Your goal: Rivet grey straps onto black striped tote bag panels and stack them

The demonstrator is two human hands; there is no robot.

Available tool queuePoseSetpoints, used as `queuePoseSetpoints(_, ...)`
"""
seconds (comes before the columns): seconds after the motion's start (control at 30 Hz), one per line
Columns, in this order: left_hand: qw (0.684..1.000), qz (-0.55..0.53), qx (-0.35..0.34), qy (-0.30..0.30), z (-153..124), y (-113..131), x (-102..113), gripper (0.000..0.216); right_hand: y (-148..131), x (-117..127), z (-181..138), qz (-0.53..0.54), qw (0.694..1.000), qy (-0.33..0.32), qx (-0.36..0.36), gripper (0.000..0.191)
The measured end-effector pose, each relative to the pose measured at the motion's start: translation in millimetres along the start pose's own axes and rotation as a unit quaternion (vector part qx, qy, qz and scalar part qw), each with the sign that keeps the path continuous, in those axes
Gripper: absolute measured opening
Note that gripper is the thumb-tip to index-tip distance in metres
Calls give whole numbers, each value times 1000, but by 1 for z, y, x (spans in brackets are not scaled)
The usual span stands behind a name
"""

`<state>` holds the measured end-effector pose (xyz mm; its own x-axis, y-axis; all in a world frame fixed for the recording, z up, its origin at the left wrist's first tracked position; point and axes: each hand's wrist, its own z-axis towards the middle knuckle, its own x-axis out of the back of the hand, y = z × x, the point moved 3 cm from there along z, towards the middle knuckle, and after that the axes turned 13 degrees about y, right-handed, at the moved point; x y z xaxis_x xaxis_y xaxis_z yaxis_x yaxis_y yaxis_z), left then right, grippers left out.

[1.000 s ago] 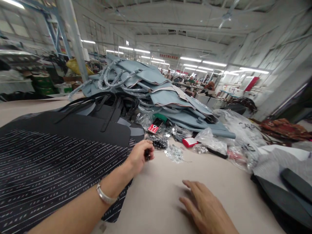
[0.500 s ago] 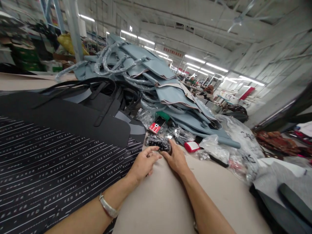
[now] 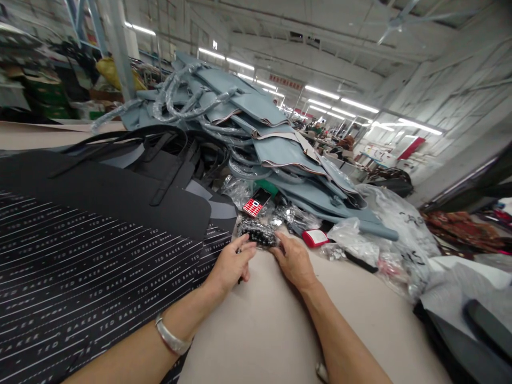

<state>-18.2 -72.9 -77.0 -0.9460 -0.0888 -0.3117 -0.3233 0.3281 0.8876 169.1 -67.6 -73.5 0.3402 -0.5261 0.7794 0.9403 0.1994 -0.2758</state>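
Observation:
A clear plastic bag of small black pieces (image 3: 256, 232) lies on the beige table surface in front of me. At its right end, the thumb and fingers of my right hand (image 3: 294, 258) grip the edge of the plastic. My left hand (image 3: 231, 264) is at the bag's near left side, its fingertips close to the black pieces. Its fingers are curled, and small dark bits show between and below them, too small to name. Just beyond the bag lies a dark packet with a red and white patterned end (image 3: 254, 207).
Blue-grey bag pieces with wrapped handles (image 3: 256, 128) are heaped behind. Black bag parts (image 3: 160, 197) lie left, above black striped lettered fabric (image 3: 100, 288). A red spool-like item with a white label (image 3: 315, 238) and crumpled plastic bags (image 3: 352, 240) are on the right.
My left hand has drawn slightly left and its fingers are more curled. The right hand's fingers have come lower at the bag's right end, and more of the bag shows between the hands.

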Motion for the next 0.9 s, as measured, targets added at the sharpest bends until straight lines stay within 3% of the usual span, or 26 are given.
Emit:
queuePoseSetpoints(0.3,1000,-15,4,13,-1,1,1,57,21,16,1,41,998,-12,-38,37)
queuePoseSetpoints(0.47,1000,-17,5,17,-2,4,0,57,32,28,-1,12,997,10,-74,22)
queuePoseSetpoints(0.63,1000,-18,-6,16,-3,4,-2,58,17,13,2,36,996,2,-80,52)
queuePoseSetpoints(0.9,999,-34,-8,-13,0,3,0,48,-4,-7,3,66,989,9,-134,47)
